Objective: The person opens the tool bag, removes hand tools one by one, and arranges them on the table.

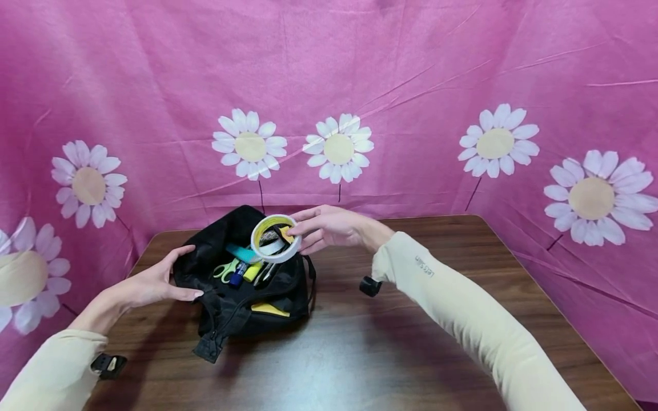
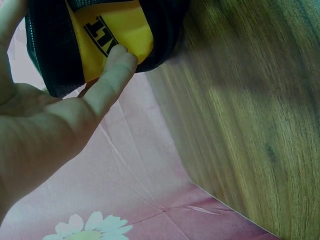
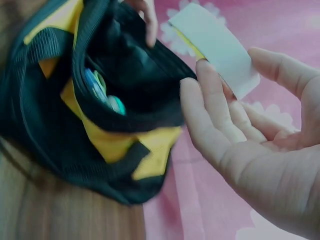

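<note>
My left hand (image 1: 154, 281) grips the left side of an open black tool bag (image 1: 239, 319), thumb at the rim. In the left wrist view its fingers lie on the bag's yellow panel (image 2: 127, 27). My right hand (image 1: 331, 228) pinches a roll of white tape (image 1: 281, 258) by its right edge, over the bag's mouth. The right wrist view shows the tape's broad white face between thumb and fingers. Inside the bag lie green-handled scissors (image 1: 225, 272), a blue-capped item (image 1: 238, 275), a yellow item (image 1: 252, 272) and a teal item (image 1: 241, 253), with others partly hidden behind the tape.
The bag stands on a dark wooden table (image 1: 411, 342), left of the middle. A pink cloth with white daisies (image 1: 411, 68) hangs behind and along the sides. A black strap (image 1: 311, 279) loops at the bag's right.
</note>
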A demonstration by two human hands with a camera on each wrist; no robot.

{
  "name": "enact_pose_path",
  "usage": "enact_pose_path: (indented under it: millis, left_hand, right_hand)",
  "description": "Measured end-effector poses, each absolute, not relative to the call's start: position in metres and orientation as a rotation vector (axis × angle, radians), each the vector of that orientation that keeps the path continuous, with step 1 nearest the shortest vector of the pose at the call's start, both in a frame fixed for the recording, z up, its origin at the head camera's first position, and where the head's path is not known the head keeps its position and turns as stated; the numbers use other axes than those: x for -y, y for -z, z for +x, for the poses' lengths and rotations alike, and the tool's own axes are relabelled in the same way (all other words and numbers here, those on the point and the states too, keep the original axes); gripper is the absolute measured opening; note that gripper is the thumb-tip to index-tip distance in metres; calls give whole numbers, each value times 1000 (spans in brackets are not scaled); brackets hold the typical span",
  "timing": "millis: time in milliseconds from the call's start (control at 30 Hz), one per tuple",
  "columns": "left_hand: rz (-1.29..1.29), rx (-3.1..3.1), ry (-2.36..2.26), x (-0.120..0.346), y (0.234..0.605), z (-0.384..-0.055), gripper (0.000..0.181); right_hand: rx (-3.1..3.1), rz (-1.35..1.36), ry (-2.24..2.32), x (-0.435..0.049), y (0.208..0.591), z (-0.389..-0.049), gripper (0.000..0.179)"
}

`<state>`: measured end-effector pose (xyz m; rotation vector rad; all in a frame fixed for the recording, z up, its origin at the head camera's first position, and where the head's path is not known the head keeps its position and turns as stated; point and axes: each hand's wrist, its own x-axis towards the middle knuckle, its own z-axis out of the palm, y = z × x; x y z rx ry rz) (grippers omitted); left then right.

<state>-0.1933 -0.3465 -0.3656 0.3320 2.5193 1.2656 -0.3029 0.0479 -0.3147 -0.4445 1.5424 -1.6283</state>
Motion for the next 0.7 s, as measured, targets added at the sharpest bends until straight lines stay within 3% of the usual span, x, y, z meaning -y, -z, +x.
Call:
enact_pose_path:
  millis: [400, 700]
  left_hand:
    - [310, -2532, -1255, 347, 364, -192, 108]
    - [333, -2532, -1235, 345, 360, -190, 107]
  right_hand:
    - [-1523, -283, 1931, -115, 331, -336, 57]
    - [-1512, -109, 2106, -151, 394, -343, 34]
